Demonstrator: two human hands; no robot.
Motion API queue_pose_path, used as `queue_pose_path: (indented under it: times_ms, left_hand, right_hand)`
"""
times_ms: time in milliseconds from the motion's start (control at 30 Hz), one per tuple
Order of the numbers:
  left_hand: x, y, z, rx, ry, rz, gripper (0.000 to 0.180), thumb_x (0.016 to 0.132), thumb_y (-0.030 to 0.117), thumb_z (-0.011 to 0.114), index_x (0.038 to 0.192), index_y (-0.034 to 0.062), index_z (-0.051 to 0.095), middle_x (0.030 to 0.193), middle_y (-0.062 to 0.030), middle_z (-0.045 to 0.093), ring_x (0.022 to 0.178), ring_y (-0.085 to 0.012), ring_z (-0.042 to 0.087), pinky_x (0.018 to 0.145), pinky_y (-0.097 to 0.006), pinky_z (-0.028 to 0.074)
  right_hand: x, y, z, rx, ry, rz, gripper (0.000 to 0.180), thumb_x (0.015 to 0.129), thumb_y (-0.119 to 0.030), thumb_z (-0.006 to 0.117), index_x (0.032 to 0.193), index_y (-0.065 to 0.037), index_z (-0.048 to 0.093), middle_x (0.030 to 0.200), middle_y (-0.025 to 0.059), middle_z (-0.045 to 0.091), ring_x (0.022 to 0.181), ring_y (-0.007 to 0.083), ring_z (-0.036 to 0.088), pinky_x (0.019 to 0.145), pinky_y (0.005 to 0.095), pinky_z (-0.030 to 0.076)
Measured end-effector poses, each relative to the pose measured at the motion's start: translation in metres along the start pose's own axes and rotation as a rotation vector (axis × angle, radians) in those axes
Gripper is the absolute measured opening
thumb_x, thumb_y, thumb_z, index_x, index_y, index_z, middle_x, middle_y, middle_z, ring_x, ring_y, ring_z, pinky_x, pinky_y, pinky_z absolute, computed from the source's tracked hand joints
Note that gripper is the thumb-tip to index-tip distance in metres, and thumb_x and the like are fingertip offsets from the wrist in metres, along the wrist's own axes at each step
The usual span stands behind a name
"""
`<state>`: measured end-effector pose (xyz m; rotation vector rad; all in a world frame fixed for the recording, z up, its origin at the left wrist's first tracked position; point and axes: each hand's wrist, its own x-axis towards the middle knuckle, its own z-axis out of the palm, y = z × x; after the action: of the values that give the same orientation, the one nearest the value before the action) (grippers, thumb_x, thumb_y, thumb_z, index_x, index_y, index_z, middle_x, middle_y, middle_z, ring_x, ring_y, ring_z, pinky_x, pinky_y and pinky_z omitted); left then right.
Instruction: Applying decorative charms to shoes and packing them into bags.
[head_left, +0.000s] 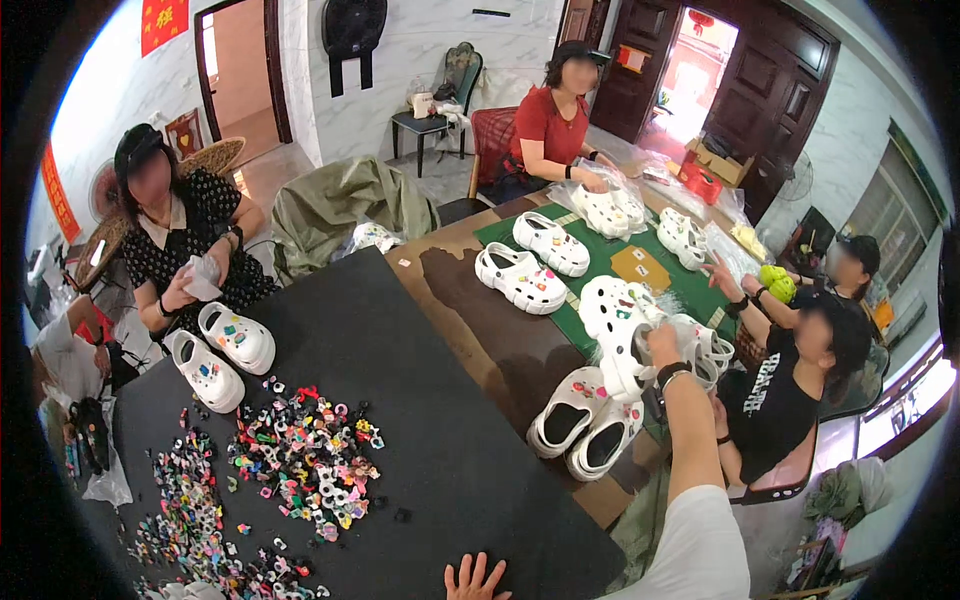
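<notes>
My right arm stretches far across to the green-topped table, where my right hand (664, 345) is closed at the opening of a white clog (618, 318) dotted with small charms. That clog is tilted over other shoes. Just below it, a pair of white clogs (583, 424) rests at the brown table's edge, and another white clog (712, 352) lies partly hidden to the right of my hand. Near the lower edge, my left hand (475, 578) lies flat on the black tabletop (440, 440), fingers spread and holding nothing.
Loose colourful shoe charms (305, 460) lie in heaps on the black table, beside white clogs (222, 355). More clogs (535, 262) stand on the green mat (570, 300). Several people sit around the tables; one in red (552, 135) handles a bagged clog. An open cardboard box (718, 160) stands behind.
</notes>
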<state>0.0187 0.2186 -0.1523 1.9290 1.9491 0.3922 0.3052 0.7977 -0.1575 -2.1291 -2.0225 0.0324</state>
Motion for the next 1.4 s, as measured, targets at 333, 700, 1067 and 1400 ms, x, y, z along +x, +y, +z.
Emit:
queue_pose_path:
  times_ms: [333, 700, 1067, 1400]
  left_hand:
    - [-0.001, 0.001, 0.002, 0.047, -0.133, -0.161, 0.067, 0.07, 0.041, 0.061, 0.129, 0.0212, 0.037, 0.132, -0.0123, 0.033, 0.124, -0.0316, 0.026, 0.098, -0.055, 0.019]
    - [0.021, -0.004, -0.001, 0.194, -0.068, 0.004, 0.06, 0.072, 0.05, 0.057, 0.125, 0.024, 0.043, 0.131, -0.0114, 0.035, 0.121, -0.0316, 0.029, 0.094, -0.056, 0.02]
    - [-0.035, 0.003, 0.008, -0.005, -0.041, -0.065, 0.052, 0.074, 0.036, 0.057, 0.122, 0.0177, 0.043, 0.125, -0.0141, 0.04, 0.113, -0.0316, 0.04, 0.086, -0.052, 0.035]
    - [-0.179, -0.057, -0.078, -0.395, 0.27, -0.486, 0.044, 0.079, 0.02, 0.055, 0.118, 0.0049, 0.045, 0.104, -0.0178, 0.054, 0.093, -0.0332, 0.054, 0.078, -0.041, 0.045]
  right_hand:
    - [0.002, -0.137, 0.001, 0.22, 0.263, 0.08, 0.043, 0.07, -0.023, 0.059, 0.108, -0.003, 0.051, 0.103, 0.0195, 0.055, 0.099, 0.0338, 0.051, 0.082, 0.0416, 0.041]
    - [-0.046, -0.097, -0.028, -0.178, -0.302, -0.905, 0.015, 0.075, -0.013, 0.05, 0.081, -0.006, 0.062, 0.07, 0.0044, 0.056, 0.056, 0.0136, 0.049, 0.047, 0.0256, 0.039]
    - [-0.334, -0.157, -0.073, 0.538, -1.379, -0.472, 0.043, 0.085, -0.027, 0.052, 0.122, -0.007, 0.045, 0.09, 0.0007, 0.056, 0.075, 0.0076, 0.049, 0.063, 0.0206, 0.041]
    - [-0.433, -0.14, -0.084, 0.622, -1.408, -0.426, 0.04, 0.086, -0.021, 0.051, 0.122, -0.005, 0.044, 0.089, 0.0046, 0.059, 0.071, 0.0072, 0.051, 0.06, 0.0202, 0.042]
